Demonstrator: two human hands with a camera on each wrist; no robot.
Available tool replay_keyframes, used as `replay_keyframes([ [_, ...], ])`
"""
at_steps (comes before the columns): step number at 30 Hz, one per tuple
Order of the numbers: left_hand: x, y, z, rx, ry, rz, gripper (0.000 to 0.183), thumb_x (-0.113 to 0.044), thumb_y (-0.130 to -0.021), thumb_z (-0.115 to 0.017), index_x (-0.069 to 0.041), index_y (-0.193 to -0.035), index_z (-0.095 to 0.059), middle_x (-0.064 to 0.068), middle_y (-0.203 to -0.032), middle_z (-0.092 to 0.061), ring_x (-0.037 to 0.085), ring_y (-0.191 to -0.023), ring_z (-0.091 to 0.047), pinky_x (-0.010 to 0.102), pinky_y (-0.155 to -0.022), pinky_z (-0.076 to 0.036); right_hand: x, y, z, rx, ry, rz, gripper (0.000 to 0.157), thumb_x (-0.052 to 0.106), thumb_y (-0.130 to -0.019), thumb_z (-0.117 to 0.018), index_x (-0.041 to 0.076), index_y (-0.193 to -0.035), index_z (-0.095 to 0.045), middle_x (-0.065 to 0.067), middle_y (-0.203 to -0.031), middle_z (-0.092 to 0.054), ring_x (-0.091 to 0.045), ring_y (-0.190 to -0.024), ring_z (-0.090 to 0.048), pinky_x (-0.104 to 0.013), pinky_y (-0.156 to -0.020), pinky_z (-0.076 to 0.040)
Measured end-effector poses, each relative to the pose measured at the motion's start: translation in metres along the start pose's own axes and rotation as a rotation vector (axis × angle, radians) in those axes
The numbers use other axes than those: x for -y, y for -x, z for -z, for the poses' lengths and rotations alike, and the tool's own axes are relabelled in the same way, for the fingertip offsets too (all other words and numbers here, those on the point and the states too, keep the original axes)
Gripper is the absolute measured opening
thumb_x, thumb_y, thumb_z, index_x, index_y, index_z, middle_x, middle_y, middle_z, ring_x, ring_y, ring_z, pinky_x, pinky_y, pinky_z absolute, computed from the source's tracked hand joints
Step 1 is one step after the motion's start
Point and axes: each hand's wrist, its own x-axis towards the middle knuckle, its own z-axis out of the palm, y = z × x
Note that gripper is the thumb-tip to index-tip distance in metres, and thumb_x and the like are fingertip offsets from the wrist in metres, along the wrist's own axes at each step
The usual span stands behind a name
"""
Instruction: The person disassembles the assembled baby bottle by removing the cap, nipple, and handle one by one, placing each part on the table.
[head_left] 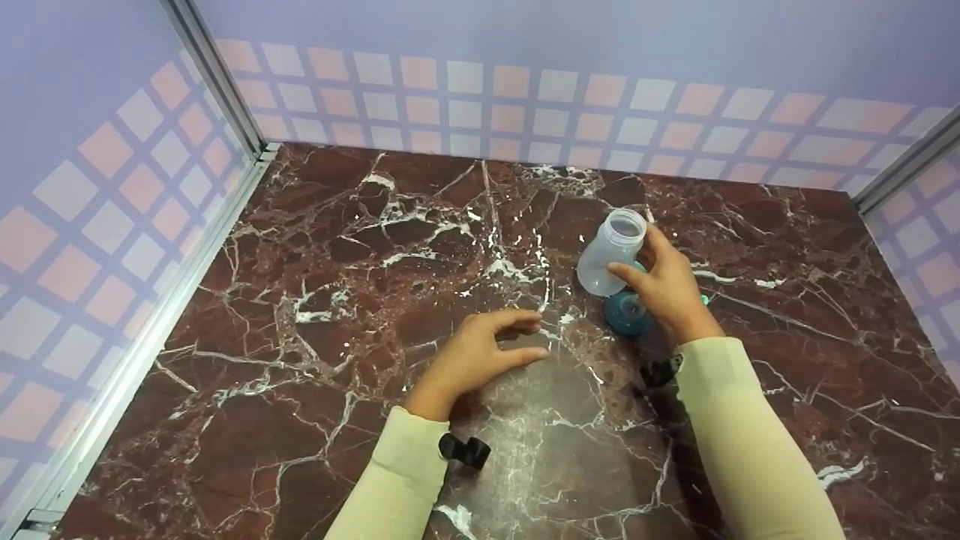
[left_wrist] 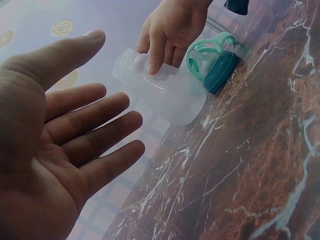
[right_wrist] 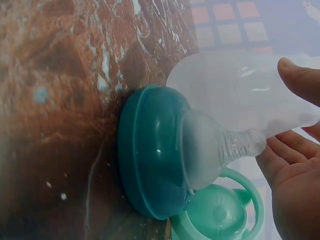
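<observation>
An uncapped translucent baby bottle (head_left: 600,264), its threaded neck upward and leaning slightly, is held by my right hand (head_left: 667,285). Thumb and fingers grip its side; whether its base touches the tabletop is hard to tell. Close in front of it, a teal collar (right_wrist: 155,150) with a clear nipple (right_wrist: 200,147) stands nipple-up on the table. A light green part with a loop handle (right_wrist: 220,212) shows behind that collar, partly hidden. My left hand (head_left: 480,352) hovers left of the bottle, holding nothing; its fingers are spread and relaxed in the left wrist view.
Dark red marbled tabletop (head_left: 360,300) with white veins extends around the hands. Lilac walls with pink and white squares (head_left: 465,101) border it at the back and both sides, with a metal rail (head_left: 217,247) along the left edge. Each sleeve carries a black wrist device (head_left: 465,451).
</observation>
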Motion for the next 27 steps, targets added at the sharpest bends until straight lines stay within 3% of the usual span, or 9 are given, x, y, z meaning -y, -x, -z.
replay_keyframes([
  [4, 0.0002, 0.0006, -0.0007, 0.002, 0.005, 0.009, 0.056, -0.043, -0.081, -0.074, -0.019, -0.130, -0.061, -0.003, -0.123, -0.068, 0.012, -0.114, -0.063, 0.030, -0.103, -0.047, -0.0011, 0.0004, 0.0022, 0.010, 0.022, 0.023, 0.073, 0.020, -0.086, -0.074, 0.018, -0.148, -0.036, -0.018, -0.141, -0.053, -0.031, -0.133, -0.049, -0.048, -0.107, -0.043],
  [14, 0.0007, -0.0007, -0.0010, 0.009, 0.002, 0.009, 0.055, -0.041, -0.081, -0.075, -0.019, -0.130, -0.061, -0.003, -0.122, -0.068, 0.012, -0.114, -0.063, 0.030, -0.103, -0.047, -0.0034, -0.0002, -0.0006, 0.001, -0.075, -0.014, 0.078, 0.018, -0.084, -0.075, 0.019, -0.150, -0.034, -0.016, -0.145, -0.049, -0.029, -0.134, -0.048, -0.043, -0.110, -0.041],
  [23, 0.0014, -0.0007, 0.0011, 0.004, -0.001, 0.012, 0.053, -0.037, -0.081, -0.076, -0.018, -0.129, -0.062, 0.000, -0.122, -0.068, 0.014, -0.113, -0.064, 0.030, -0.102, -0.048, -0.0063, 0.0003, -0.0029, 0.017, -0.040, -0.004, 0.079, 0.022, -0.085, -0.074, 0.020, -0.151, -0.032, -0.016, -0.146, -0.047, -0.031, -0.136, -0.046, -0.044, -0.110, -0.041],
  [27, 0.0027, -0.0005, 0.0044, -0.020, -0.027, 0.010, 0.053, -0.042, -0.081, -0.075, -0.020, -0.127, -0.063, -0.001, -0.123, -0.068, 0.016, -0.113, -0.064, 0.034, -0.103, -0.047, -0.0074, 0.0012, -0.0038, 0.031, -0.017, -0.007, 0.080, 0.025, -0.084, -0.074, 0.022, -0.152, -0.031, -0.015, -0.146, -0.048, -0.030, -0.136, -0.046, -0.045, -0.109, -0.042],
])
